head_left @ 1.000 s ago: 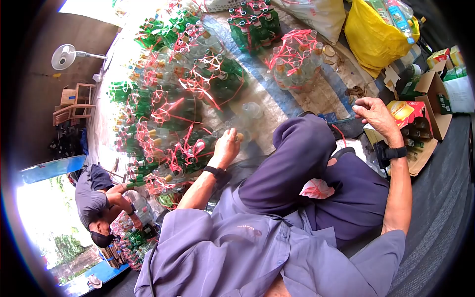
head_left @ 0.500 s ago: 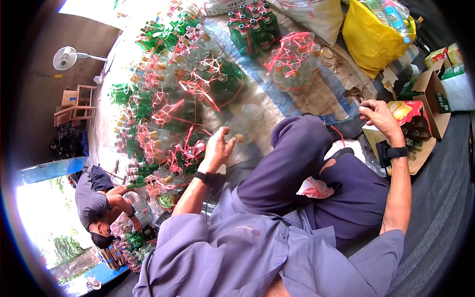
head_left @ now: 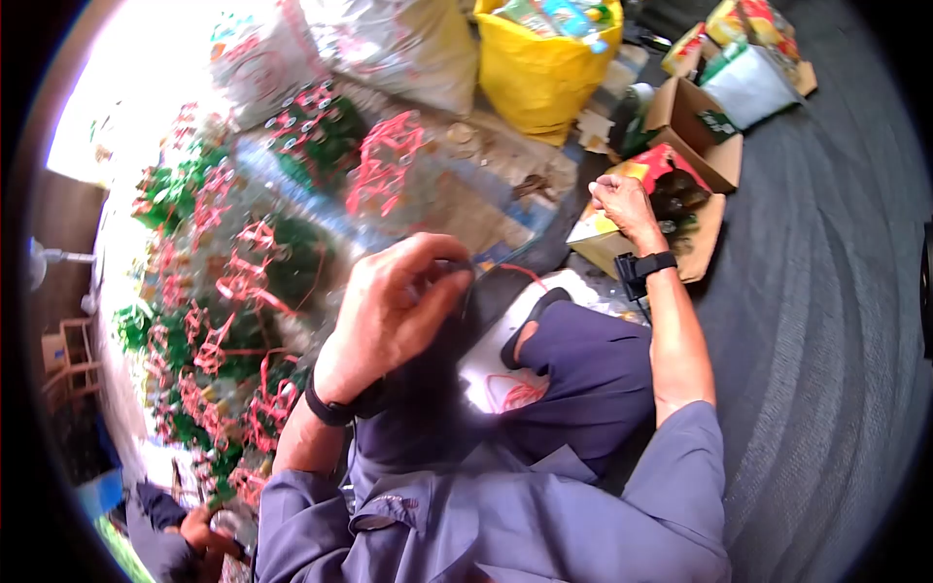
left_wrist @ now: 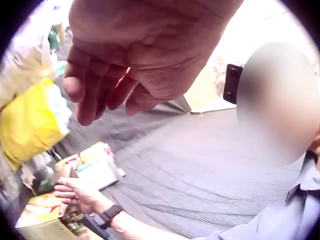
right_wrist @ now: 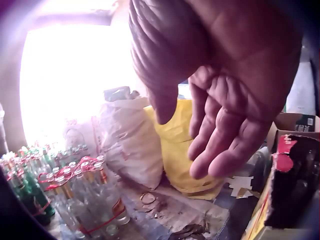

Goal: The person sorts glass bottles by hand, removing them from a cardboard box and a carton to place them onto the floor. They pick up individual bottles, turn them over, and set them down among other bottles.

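My left hand (head_left: 394, 306) is raised in front of my knee, its fingers loosely bent. In the left wrist view its palm and fingers (left_wrist: 100, 85) show nothing held. Off to the right, my right hand (head_left: 627, 206) hovers beside an open red and yellow carton (head_left: 671, 180) with dark bottles in it. The right wrist view shows that hand's fingers (right_wrist: 235, 140) hanging relaxed with nothing between them. Beyond my left hand is a bundle of clear glass bottles (right_wrist: 90, 200) tied with red plastic string.
Many more tied bottles (head_left: 224, 262) crowd the floor at left. A yellow bag (head_left: 539, 73) and white sacks (head_left: 394, 49) stand at the back. An open brown box (head_left: 695, 136) sits behind the carton, on dark sheeting (head_left: 816, 321). Another person (head_left: 170, 534) bends at lower left.
The head view has swung to the right. My left hand has drawn back from the clear bottles and come up closer to the camera. The right hand stays by the carton.
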